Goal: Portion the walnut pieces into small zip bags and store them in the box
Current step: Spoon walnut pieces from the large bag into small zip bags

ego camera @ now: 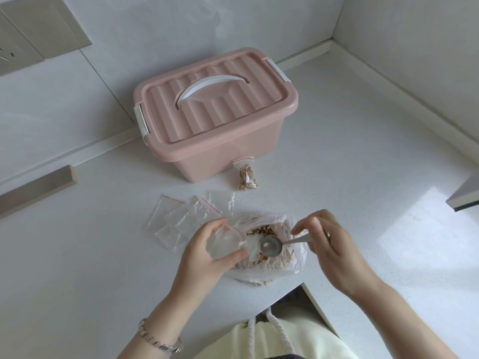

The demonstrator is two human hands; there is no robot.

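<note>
Lower centre of frame: the spoon (270,246) lies with its long axis roughly left to right, bowl pointing left and facing up over the walnut pieces (261,231) in the large bag (285,265). The right hand (329,244) pinches its handle. The left hand (207,252), just left of the bowl, grips a small zip bag (225,242), mouth turned towards the spoon. Empty zip bags (178,216) lie left on the tabletop (363,151). A filled zip bag (247,177) lies lengthwise, zip end at the closed pink box (215,112).
</note>
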